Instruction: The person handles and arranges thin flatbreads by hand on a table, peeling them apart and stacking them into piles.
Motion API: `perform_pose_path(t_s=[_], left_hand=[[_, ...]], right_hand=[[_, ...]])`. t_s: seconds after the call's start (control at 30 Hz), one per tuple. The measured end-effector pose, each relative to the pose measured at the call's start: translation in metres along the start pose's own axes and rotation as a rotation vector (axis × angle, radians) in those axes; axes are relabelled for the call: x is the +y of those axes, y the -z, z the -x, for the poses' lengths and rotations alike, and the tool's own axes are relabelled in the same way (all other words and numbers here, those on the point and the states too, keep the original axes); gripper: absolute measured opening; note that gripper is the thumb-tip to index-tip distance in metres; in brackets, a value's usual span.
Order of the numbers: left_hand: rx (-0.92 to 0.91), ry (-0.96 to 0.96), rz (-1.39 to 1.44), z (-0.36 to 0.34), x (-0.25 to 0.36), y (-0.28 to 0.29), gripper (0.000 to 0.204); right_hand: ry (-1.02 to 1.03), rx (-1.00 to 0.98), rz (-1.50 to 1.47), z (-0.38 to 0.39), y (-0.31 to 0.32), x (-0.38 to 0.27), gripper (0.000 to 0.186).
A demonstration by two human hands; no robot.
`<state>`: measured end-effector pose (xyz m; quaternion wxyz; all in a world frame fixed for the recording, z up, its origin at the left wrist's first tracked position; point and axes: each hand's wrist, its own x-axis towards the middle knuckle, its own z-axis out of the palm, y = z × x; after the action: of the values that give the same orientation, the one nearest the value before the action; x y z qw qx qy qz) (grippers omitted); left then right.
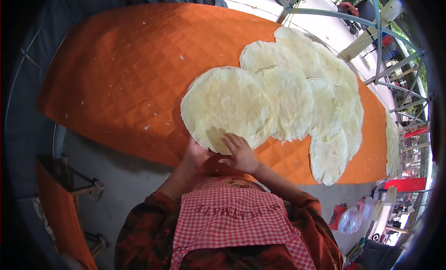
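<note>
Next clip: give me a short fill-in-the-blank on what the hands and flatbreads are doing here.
The right hand rests flat on the nearest round ____. The sheets overlap in a row on an ____ quilted cloth. The left hand is at that sheet's ____ edge. The person wears a red-and-white ____ apron.

Missing words: sheet; orange; near; checked

- Right hand [240, 153] reaches forward from the lower edge, palm down, fingers spread and flat.
- Left hand [195, 154] lies just beside it, fingers hidden, wrist bent forward.
- Both forearms converge.
</note>
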<state>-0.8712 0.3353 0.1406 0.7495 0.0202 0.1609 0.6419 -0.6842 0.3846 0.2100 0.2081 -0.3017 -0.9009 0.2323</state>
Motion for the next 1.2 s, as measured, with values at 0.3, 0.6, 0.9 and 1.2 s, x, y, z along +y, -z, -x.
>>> perform_pose_path(t_s=[0.3, 0.6, 0.9, 1.2], left_hand=[[0.135, 0.128, -0.167, -0.008, -0.007, 0.014, 0.051], [0.131, 0.053, -0.010, 0.014, 0.000, 0.013, 0.047], [0.135, -0.043, -0.228, 0.008, -0.018, 0.010, 0.054], [0.177, -0.145, -0.335, 0.000, -0.030, 0.013, 0.047]], right_hand=[[0.089, -0.033, 0.013, -0.037, -0.011, 0.053, 0.025], [0.250, 0.203, 0.304, -0.096, 0.118, -0.044, 0.030], [0.136, 0.032, 0.286, -0.022, -0.021, 0.038, 0.024], [0.154, 0.052, 0.228, -0.022, -0.024, 0.026, 0.029]])
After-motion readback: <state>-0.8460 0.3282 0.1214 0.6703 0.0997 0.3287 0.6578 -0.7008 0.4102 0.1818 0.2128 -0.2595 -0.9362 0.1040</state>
